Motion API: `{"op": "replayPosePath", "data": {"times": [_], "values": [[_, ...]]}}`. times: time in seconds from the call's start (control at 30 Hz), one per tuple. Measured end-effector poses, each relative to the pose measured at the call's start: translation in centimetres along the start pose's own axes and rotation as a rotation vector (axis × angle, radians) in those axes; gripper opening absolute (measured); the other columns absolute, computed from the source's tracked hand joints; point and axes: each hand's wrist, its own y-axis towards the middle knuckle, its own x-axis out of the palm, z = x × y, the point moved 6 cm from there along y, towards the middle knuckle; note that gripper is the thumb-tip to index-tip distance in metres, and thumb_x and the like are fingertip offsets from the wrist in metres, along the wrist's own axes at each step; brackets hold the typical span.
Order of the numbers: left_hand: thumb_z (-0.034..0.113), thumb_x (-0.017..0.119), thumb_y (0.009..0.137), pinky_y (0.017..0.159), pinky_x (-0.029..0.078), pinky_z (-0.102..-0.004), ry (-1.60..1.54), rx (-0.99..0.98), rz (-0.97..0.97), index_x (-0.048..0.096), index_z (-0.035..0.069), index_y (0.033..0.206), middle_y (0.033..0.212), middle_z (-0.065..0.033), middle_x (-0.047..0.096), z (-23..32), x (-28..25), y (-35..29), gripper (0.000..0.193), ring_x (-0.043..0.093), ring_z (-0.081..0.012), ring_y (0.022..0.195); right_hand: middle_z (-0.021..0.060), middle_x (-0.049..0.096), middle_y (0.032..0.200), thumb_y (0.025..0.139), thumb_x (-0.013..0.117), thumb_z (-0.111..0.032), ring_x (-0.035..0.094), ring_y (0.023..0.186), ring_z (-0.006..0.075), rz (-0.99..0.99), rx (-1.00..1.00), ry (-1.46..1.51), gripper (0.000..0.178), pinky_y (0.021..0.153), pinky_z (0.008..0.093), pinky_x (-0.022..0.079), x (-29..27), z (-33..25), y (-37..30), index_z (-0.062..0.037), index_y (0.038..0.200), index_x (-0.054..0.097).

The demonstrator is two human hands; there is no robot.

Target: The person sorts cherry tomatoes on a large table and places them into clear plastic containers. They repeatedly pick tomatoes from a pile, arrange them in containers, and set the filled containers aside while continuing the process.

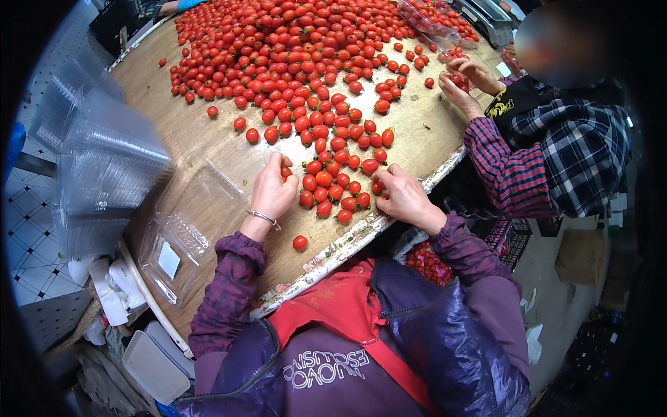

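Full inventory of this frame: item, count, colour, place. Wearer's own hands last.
Table: one, pale wood, centre
Tomatoes: too many to count, red, heaped at far side, trailing to near edge
Container stacks: several, clear, table's left
Open container: one, clear, table's near left
Far container: at least one, clear, table's far right
Co-worker's hands: two, bare, table's right
Crate: at least one, purple, below table, right
Cardboard box: one, brown, right
Bracelet: one, silver, wearer's left wrist
Left hand: one, bare, fingers at a tomato, grip unclear
Right hand: one, bare, fingers at a tomato, grip unclear
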Motion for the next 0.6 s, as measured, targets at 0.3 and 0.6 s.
{"op": "replayPosePath", "data": {"times": [0.3,0.6], "values": [[0.029,0.071,0.076,0.069,0.048,-0.0405,0.37,0.161,-0.094,0.068,0.009,0.099,0.082,-0.0134,0.062,1.9,2.5,1.3,0.031,0.061,-0.0283,0.078,0.0058,0.063,0.095,0.082,0.064,-0.005,0.064,0.077,0.0109,-0.114,0.271,1.057,0.025,0.06,0.0256,0.051,1.1,3.0,0.1,-0.0014,0.106,0.059],[0.021,0.07,0.083,0.059,0.048,-0.0325,-0.006,0.115,-0.016,0.063,0.001,0.087,0.073,-0.0111,0.06,3.1,0.2,-1.3,0.022,0.059,-0.0202,0.063,0.0082,0.063,0.092,0.095,0.053,-0.008,0.06,0.066,0.013,-0.215,0.308,1.838,0.02,0.059,0.0229,0.05,3.9,-0.6,1.5,-0.0058,0.115,0.053]]}}
